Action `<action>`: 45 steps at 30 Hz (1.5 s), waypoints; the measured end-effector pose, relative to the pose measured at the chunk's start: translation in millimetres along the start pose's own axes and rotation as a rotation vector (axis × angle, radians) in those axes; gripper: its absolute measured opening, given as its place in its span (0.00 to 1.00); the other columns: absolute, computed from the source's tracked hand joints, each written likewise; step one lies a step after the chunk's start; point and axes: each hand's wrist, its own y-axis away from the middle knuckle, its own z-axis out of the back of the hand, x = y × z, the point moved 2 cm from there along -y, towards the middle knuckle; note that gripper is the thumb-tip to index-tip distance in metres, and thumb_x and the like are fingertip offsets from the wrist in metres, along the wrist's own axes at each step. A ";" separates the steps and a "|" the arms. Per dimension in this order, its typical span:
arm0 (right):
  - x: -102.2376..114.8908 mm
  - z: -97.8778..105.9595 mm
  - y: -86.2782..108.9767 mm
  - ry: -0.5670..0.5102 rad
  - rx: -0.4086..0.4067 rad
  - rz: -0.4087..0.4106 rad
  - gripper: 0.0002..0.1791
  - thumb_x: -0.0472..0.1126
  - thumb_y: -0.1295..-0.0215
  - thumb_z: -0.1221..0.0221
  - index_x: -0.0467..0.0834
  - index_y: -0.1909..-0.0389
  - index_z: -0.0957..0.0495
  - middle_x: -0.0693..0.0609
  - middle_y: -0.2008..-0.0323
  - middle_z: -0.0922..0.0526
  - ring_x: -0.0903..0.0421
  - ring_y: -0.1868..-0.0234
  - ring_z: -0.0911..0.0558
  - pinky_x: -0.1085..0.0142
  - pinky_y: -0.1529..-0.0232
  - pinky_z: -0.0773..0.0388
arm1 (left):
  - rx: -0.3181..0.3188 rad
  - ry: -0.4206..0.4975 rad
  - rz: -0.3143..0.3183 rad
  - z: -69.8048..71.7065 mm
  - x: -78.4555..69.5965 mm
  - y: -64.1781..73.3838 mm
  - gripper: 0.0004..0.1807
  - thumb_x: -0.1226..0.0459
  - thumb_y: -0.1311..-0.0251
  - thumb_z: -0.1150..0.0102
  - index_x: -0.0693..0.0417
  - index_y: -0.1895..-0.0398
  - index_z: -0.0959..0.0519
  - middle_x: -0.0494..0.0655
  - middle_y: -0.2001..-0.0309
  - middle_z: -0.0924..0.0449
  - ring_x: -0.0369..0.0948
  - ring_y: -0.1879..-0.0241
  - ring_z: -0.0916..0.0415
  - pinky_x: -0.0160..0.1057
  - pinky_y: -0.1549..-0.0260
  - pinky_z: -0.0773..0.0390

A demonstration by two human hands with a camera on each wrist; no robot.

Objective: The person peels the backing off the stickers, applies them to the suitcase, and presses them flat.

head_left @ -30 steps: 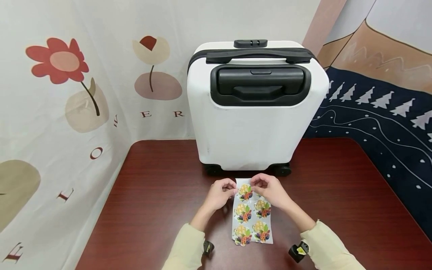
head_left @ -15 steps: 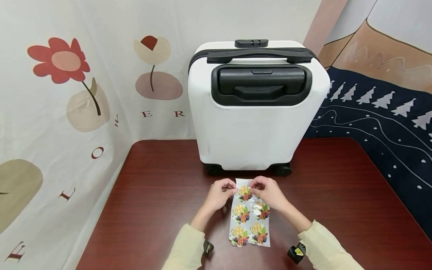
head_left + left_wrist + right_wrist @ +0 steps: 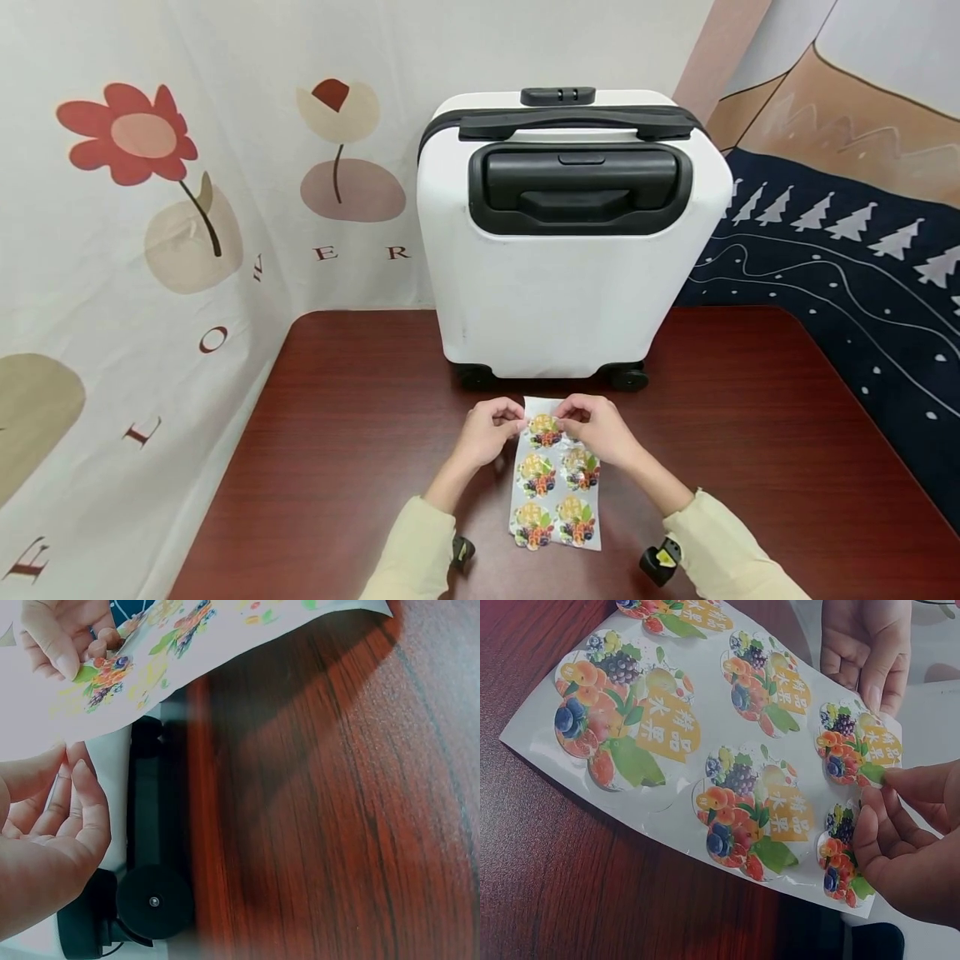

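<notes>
From the head view: pinching a sticker sheet [image 3: 559, 492] between left hand [image 3: 486, 431] and right hand [image 3: 600, 429], above the table [image 3: 352, 442], with the suitcase [image 3: 555, 300] just beyond both. From the left wrist: gripping the sheet's edge by fingertips; best hold it taut. From the right wrist: pinching a fruit sticker [image 3: 846, 742] at its leaf; if lifting, better go slow and low.

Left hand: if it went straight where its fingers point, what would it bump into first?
Past the sticker sheet it pinches, probably the right hand, though depth is hard to judge.
</notes>
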 end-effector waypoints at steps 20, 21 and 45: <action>-33.9 2.6 -1.3 -0.067 0.030 -0.047 0.04 0.23 0.45 0.44 0.32 0.69 0.24 0.43 0.76 0.22 0.45 0.75 0.22 0.56 0.73 0.24 | -0.065 -0.134 0.126 -3.4 54.1 -10.8 0.02 0.77 0.51 0.40 0.66 0.73 0.22 0.51 0.77 0.21 0.39 0.78 0.24 0.32 0.78 0.25; -34.7 2.6 -1.4 -0.073 0.029 -0.049 0.04 0.23 0.46 0.44 0.32 0.69 0.24 0.42 0.76 0.22 0.44 0.75 0.22 0.56 0.74 0.24 | -0.068 -0.140 0.129 -3.4 55.0 -10.6 0.02 0.77 0.51 0.40 0.67 0.73 0.22 0.51 0.77 0.21 0.39 0.78 0.24 0.32 0.79 0.25; -25.8 7.4 -5.8 -0.078 0.032 -0.041 0.04 0.26 0.43 0.44 0.35 0.69 0.23 0.44 0.75 0.21 0.41 0.74 0.23 0.53 0.74 0.24 | 0.042 -0.057 0.010 -0.1 27.6 -12.0 0.04 0.69 0.46 0.39 0.63 0.70 0.21 0.48 0.74 0.21 0.47 0.72 0.22 0.30 0.74 0.26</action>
